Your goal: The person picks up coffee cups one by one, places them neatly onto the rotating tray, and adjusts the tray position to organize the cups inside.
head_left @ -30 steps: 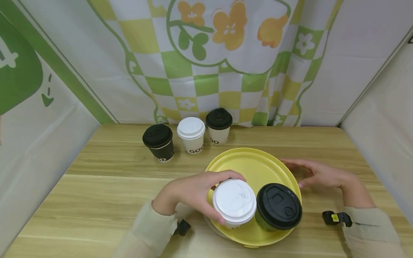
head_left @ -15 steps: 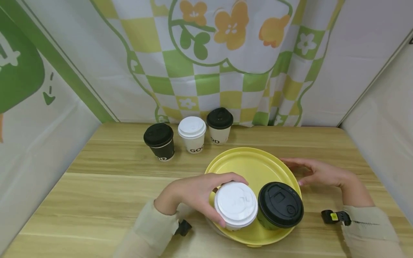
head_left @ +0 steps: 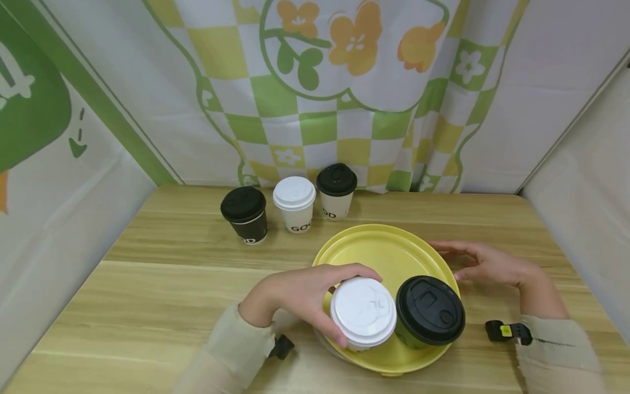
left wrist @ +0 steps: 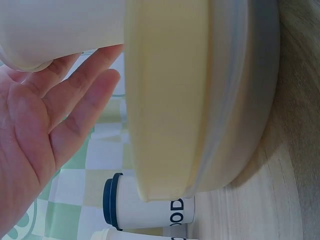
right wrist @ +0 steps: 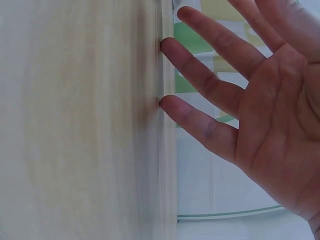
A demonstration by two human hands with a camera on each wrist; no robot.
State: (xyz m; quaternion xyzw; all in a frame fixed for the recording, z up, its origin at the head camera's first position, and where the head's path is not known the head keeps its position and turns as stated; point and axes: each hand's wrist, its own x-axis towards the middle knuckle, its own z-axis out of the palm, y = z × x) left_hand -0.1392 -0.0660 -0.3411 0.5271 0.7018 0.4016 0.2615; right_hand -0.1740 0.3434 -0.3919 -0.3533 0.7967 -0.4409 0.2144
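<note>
My left hand (head_left: 307, 295) grips a white cup with a white lid (head_left: 364, 309), thumb on the near side and fingers reaching round the far side. The cup stands upright on a round yellow tray (head_left: 384, 254) with a raised rim. Close to its right is a larger green cup with a black lid (head_left: 430, 309), also on the tray. My right hand (head_left: 492, 266) is by the tray's right rim, fingers spread. In the right wrist view, two of its fingertips (right wrist: 170, 102) meet the wooden tabletop. The left wrist view shows the yellow tray's side (left wrist: 167, 100) above a paler round base (left wrist: 240, 100).
Behind the tray stand three smaller lidded cups: a black one (head_left: 244, 213), a white one (head_left: 295, 202) and a white one with a black lid (head_left: 337, 189). A checked curtain (head_left: 315, 126) hangs at the wooden table's (head_left: 162, 301) back edge; pale walls flank both sides.
The yellow tray has turned slightly counterclockwise. The white-lidded cup, with my left hand on it, and the tray's front tab have shifted a little right; the right hand stays nearly in place.
</note>
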